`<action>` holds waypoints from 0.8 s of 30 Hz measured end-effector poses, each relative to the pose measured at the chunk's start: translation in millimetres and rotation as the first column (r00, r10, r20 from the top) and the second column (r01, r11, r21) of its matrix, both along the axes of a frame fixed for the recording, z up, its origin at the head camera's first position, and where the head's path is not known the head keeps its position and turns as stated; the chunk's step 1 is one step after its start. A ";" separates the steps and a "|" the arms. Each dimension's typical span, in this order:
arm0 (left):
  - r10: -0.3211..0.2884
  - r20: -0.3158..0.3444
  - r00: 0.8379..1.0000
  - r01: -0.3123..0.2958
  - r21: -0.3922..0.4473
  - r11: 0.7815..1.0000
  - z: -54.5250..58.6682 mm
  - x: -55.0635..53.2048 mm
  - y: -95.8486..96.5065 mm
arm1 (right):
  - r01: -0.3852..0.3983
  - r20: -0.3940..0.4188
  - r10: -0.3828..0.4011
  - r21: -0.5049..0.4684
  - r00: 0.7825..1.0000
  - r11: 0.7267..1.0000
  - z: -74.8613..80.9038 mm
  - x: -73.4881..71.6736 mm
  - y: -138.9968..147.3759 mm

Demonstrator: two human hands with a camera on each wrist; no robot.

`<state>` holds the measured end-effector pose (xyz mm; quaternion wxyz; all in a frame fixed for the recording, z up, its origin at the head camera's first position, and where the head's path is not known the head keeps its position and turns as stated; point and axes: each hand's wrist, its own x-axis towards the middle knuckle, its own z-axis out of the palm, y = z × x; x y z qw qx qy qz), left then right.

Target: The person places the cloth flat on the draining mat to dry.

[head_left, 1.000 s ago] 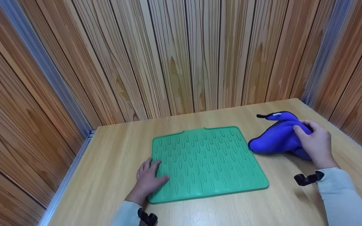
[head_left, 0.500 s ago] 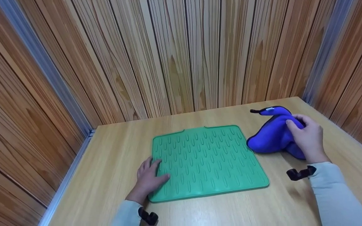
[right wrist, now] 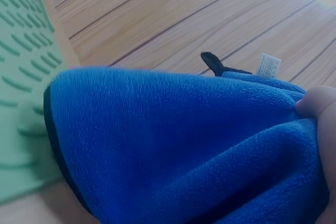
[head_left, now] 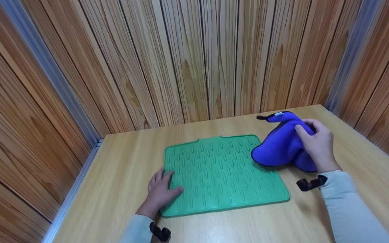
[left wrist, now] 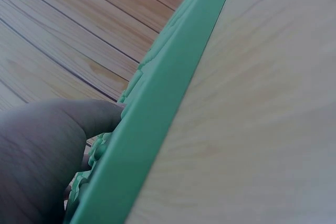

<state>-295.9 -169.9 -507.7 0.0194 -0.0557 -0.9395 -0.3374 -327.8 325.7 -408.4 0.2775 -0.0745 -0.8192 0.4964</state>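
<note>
A blue towel (head_left: 279, 145) with black edging, a black hanging loop and a small white label hangs bunched from my right hand (head_left: 316, 145), which pinches it between thumb and fingers. Its lower left corner overlaps the right edge of the green ridged drying mat (head_left: 221, 175). In the right wrist view the towel (right wrist: 173, 145) shows a plush surface, and the thumb (right wrist: 317, 100) presses into a fold. My left hand (head_left: 162, 192) rests with spread fingers on the mat's left edge. The left wrist view has the thumb (left wrist: 100, 116) against the mat's raised side (left wrist: 152, 114).
The mat lies flat on a light wooden table (head_left: 127, 162). Wood-plank walls (head_left: 194, 67) rise behind the table and on both sides, with metal strips (head_left: 56, 77) at the corners. Black wrist mounts (head_left: 311, 183) sit at both pale sleeves.
My right hand has moved left with the towel, bringing its corner from beside the mat to over the mat's right edge. The left hand stays where it was.
</note>
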 end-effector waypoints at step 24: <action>0.022 0.021 1.000 -0.022 -0.005 1.000 0.1 -0.2 0.4 | -0.082 -0.092 0.077 -0.045 0.993 0.996 13.9 -13.7 -58.6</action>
